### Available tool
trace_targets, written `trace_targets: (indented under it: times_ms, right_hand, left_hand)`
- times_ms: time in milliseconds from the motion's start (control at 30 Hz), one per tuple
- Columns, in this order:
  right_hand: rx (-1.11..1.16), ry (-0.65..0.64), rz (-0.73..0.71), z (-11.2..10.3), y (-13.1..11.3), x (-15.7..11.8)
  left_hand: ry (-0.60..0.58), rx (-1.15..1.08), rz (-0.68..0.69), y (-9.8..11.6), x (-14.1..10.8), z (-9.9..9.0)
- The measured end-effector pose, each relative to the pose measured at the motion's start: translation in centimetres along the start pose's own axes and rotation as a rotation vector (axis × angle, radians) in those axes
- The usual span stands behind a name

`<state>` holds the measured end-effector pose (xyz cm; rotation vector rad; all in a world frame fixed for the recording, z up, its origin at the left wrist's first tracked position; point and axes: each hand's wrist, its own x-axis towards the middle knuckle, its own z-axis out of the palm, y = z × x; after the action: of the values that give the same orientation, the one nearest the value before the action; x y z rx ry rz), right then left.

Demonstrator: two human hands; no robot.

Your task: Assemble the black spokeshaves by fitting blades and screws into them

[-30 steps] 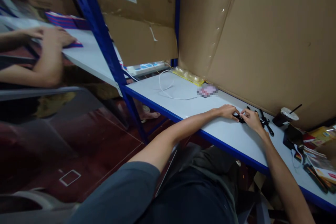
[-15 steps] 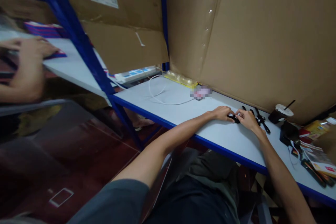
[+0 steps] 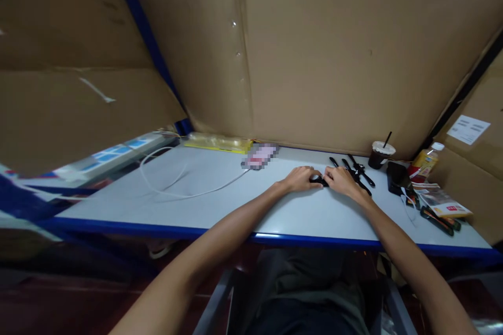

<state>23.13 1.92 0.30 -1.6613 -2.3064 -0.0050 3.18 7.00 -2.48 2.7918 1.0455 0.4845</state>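
Note:
Both hands meet over the white table (image 3: 231, 207), near its middle. My left hand (image 3: 302, 178) is closed on one end of a small black object (image 3: 319, 181), with thumb and fingers around it. On the other side, my right hand (image 3: 340, 180) pinches the same object at its right end. Its exact shape is partly hidden by the fingers. Just beyond my right hand lie several black strap-like pieces (image 3: 359, 170), crossing each other on the tabletop.
A phone (image 3: 260, 157) with a white cable lies left of the hands, by a yellow-edged clear package (image 3: 218, 143). To the right stand a dark drink cup (image 3: 380, 155), a bottle (image 3: 426, 163), a black box (image 3: 397, 177) and packets (image 3: 442, 200). Cardboard walls (image 3: 314, 52) enclose the back.
The view has swung to the right, so the neighbouring person's arm has left the picture and the bottle shows fully. Both hands remain together at the black object.

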Motion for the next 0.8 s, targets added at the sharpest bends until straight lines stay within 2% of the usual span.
trace_targets:
  times_ms: [167,367,600,800]
  right_hand:
    - [0.015,0.015,0.015,0.1,-0.4,0.0]
    - [0.107,0.058,-0.009,-0.4,0.7,0.2]
    - [0.212,0.067,-0.065,0.6,0.8,0.5]
    - [0.17,0.086,-0.029,0.3,1.1,0.5]
  left_hand:
    - [-0.015,0.019,0.005,0.3,-0.2,-0.4]
    - [-0.029,0.03,0.005,0.7,-0.3,-0.8]
    - [-0.032,0.028,0.003,0.5,-0.2,-0.7]
    - [-0.03,0.027,0.009,0.5,-0.2,-0.8]
